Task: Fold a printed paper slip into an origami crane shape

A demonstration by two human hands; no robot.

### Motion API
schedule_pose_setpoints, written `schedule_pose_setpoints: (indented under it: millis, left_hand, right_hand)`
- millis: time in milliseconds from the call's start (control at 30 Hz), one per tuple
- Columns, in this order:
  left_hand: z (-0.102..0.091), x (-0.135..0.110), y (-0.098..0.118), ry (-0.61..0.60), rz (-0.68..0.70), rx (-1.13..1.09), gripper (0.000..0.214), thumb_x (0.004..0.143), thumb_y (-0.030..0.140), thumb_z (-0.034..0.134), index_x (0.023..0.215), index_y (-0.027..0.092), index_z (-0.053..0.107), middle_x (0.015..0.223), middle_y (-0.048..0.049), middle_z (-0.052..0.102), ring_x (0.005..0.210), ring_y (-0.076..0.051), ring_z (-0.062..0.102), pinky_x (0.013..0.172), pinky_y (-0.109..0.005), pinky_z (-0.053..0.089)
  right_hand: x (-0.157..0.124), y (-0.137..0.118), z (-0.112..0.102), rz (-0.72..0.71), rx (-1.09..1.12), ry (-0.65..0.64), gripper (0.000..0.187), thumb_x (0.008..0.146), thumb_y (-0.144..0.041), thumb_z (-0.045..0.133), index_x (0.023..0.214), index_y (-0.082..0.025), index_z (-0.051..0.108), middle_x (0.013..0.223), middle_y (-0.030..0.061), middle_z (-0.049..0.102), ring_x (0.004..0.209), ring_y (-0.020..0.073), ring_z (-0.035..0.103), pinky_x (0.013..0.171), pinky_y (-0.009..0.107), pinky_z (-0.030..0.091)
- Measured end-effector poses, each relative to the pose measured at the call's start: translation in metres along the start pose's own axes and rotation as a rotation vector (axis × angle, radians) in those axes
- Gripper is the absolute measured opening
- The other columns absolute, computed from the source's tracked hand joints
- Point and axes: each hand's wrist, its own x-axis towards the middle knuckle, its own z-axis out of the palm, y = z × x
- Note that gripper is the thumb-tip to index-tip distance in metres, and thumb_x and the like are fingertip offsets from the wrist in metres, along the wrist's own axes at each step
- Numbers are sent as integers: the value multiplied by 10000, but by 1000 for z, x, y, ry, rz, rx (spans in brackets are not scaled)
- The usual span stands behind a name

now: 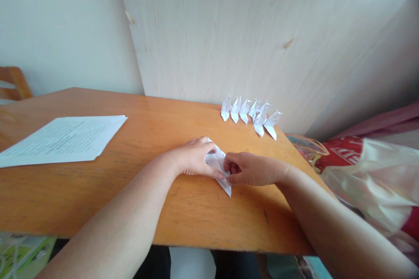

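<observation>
A folded piece of white printed paper point(216, 162) lies on the wooden table in front of me, its sharp lower corner pointing toward me. My left hand point(200, 157) holds it from the left, thumb pressed on its lower part and fingers curled over the upper end. At the paper's right edge, my right hand point(246, 168) is closed, with thumb and forefinger pinching the edge. Parts of the paper are hidden beneath both hands. Farther back on the right stand several folded paper figures point(245, 111) with pointed tips, grouped close together.
A stack of printed sheets point(65, 139) rests on the left of the table point(147, 139). Behind the table rises a pale wood panel point(209, 30). Plastic bags point(369, 178) crowd the right side, and a chair point(15, 83) shows at far left.
</observation>
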Motion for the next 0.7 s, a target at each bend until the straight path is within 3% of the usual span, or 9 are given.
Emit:
schedule_pose_setpoints:
  millis: [500,700]
  left_hand:
    - [0,-1,1,-6,5,20,714,582,764,715,1108,291,627,1190,-61,527,1135,-301,501,902,-366,446]
    - [-5,-4,7,-56,-9,46,835,540,856,662,1155,294,602,1220,-68,514,1173,-315,482,947,-391,442]
  right_hand:
    - [-1,5,3,-37,0,-8,222,824,-360,670,962,-204,592,836,7,629,700,139,540,582,250,383]
    - [-1,4,-1,-38,-3,-42,290,829,-437,676,961,-200,576,855,10,636,706,141,540,581,251,383]
